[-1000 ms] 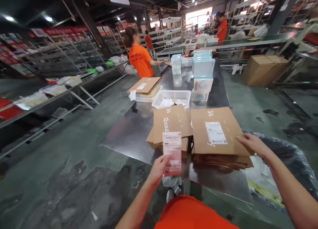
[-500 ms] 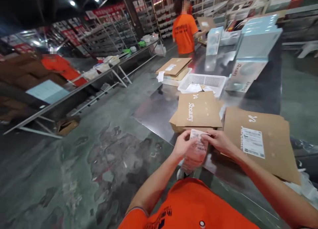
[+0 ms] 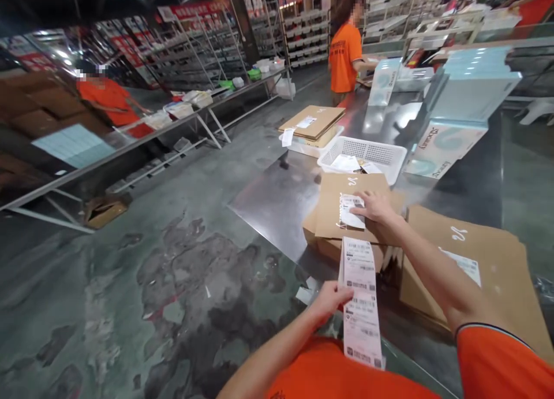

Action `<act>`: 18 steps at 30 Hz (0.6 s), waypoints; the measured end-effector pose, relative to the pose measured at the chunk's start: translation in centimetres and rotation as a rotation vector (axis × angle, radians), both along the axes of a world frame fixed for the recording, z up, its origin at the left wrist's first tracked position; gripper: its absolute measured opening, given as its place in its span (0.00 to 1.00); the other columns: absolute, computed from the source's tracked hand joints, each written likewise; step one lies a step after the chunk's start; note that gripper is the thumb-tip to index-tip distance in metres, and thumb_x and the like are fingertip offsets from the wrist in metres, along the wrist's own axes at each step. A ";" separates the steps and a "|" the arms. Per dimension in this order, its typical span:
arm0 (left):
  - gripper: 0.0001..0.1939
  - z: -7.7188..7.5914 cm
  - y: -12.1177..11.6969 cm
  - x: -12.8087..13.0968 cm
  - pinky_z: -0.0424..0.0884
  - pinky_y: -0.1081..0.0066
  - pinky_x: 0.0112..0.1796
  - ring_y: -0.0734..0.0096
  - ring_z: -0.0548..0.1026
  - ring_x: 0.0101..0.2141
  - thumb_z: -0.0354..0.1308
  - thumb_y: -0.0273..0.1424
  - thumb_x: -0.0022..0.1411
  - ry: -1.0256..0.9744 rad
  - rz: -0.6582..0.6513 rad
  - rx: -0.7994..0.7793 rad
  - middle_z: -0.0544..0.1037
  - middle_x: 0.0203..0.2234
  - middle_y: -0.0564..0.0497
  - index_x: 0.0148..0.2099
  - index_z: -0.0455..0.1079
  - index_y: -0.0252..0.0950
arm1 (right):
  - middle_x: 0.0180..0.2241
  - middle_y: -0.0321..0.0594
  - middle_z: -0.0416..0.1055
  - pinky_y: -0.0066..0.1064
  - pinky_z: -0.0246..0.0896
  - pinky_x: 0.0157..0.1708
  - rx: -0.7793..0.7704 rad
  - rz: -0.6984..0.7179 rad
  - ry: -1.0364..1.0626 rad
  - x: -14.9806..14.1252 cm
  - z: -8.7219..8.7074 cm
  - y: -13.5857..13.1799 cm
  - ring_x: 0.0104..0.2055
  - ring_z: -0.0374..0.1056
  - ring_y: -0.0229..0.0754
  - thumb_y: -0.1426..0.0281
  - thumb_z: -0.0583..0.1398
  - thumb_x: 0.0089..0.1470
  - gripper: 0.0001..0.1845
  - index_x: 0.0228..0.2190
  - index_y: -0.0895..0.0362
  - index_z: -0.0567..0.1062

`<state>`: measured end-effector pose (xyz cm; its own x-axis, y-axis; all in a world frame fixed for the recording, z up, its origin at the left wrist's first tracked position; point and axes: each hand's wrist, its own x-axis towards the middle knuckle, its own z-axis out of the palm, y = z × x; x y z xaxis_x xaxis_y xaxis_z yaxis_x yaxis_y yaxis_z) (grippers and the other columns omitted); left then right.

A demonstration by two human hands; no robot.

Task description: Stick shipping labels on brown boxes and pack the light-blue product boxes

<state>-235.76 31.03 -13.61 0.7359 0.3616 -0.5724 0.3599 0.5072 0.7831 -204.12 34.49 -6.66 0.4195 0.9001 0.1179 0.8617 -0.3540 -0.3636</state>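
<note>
In the head view, my left hand (image 3: 329,301) grips a long strip of printed shipping labels (image 3: 362,321) by its left edge, the strip hanging down in front of my shirt. My right hand (image 3: 377,207) rests on a white shipping label (image 3: 348,215) that lies on the top flat cardboard mailer (image 3: 329,194) of a stack. Its fingers are stretched over the label's right side, partly covering it. Right of that stack lies another pile of cardboard mailers (image 3: 502,283), a label on its top one, partly behind my right forearm.
A white plastic basket (image 3: 396,168) with papers stands behind the mailers on the metal table (image 3: 268,197). To its left are more cardboard mailers (image 3: 314,119); pale blue boxes (image 3: 471,93) are stacked at back right. A co-worker (image 3: 345,55) stands at the table's far end.
Both hands were together at the folded labels. My right hand has moved up onto the mailer, where a label now lies. The strip hangs unfolded from my left hand.
</note>
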 end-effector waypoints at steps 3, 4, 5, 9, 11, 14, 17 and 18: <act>0.28 0.2 1.8 -1.2 0.67 0.70 0.28 0.72 0.71 0.23 0.71 0.51 0.41 -0.060 0.073 0.039 0.78 0.22 0.47 0.30 0.78 0.28 | 0.52 0.59 0.70 0.57 0.58 0.50 -0.096 -0.071 -0.120 -0.5 -0.4 1.0 0.51 0.65 0.68 0.54 0.67 0.49 0.41 0.60 0.58 0.67; 0.28 0.5 3.0 -1.2 0.69 0.70 0.30 0.70 0.73 0.25 0.71 0.50 0.42 -0.072 0.152 0.078 0.79 0.24 0.46 0.31 0.79 0.28 | 0.55 0.60 0.68 0.58 0.57 0.51 -0.110 -0.081 -0.160 -1.0 -0.5 1.3 0.53 0.64 0.69 0.55 0.65 0.52 0.43 0.63 0.59 0.62; 0.27 0.8 4.4 -0.9 0.71 0.68 0.32 0.67 0.75 0.27 0.71 0.50 0.42 -0.085 0.241 0.125 0.81 0.27 0.45 0.33 0.79 0.29 | 0.57 0.60 0.66 0.56 0.57 0.53 -0.113 -0.073 -0.190 -1.7 -0.7 1.7 0.56 0.63 0.68 0.56 0.62 0.56 0.41 0.65 0.61 0.59; 0.28 1.7 9.8 1.9 0.75 0.61 0.44 0.55 0.79 0.41 0.70 0.49 0.45 -0.130 0.400 0.266 0.84 0.38 0.42 0.41 0.80 0.32 | 0.64 0.60 0.58 0.54 0.47 0.63 -0.108 -0.017 -0.199 -5.6 -2.2 3.0 0.66 0.53 0.61 0.61 0.50 0.64 0.32 0.63 0.67 0.61; 0.26 1.7 11.2 3.2 0.75 0.59 0.45 0.52 0.79 0.43 0.70 0.48 0.46 -0.132 0.358 0.295 0.84 0.39 0.42 0.40 0.80 0.32 | 0.66 0.60 0.54 0.55 0.42 0.65 -0.142 0.074 -0.196 -6.8 -3.1 2.4 0.68 0.48 0.62 0.61 0.51 0.63 0.32 0.62 0.68 0.62; 0.29 1.5 11.3 3.8 0.75 0.57 0.45 0.51 0.80 0.42 0.70 0.50 0.45 -0.117 0.358 0.280 0.84 0.38 0.41 0.41 0.80 0.30 | 0.67 0.54 0.52 0.51 0.43 0.66 -0.115 0.121 -0.174 -6.1 -3.8 -0.6 0.69 0.46 0.59 0.60 0.51 0.63 0.30 0.62 0.61 0.63; 0.32 2.0 9.8 3.4 0.75 0.55 0.45 0.50 0.80 0.41 0.72 0.50 0.42 -0.113 0.361 0.214 0.83 0.38 0.39 0.41 0.79 0.29 | 0.62 0.62 0.60 0.52 0.54 0.60 -0.033 -0.362 -0.071 -3.1 -3.4 -5.1 0.63 0.58 0.62 0.61 0.51 0.62 0.30 0.60 0.66 0.65; 0.33 2.4 9.0 3.3 0.75 0.55 0.46 0.49 0.80 0.42 0.72 0.50 0.41 -0.124 0.348 0.190 0.83 0.38 0.39 0.41 0.79 0.29 | 0.58 0.65 0.64 0.52 0.58 0.57 -0.017 -0.499 0.001 -2.1 -3.2 -6.7 0.59 0.63 0.62 0.61 0.52 0.61 0.31 0.59 0.68 0.66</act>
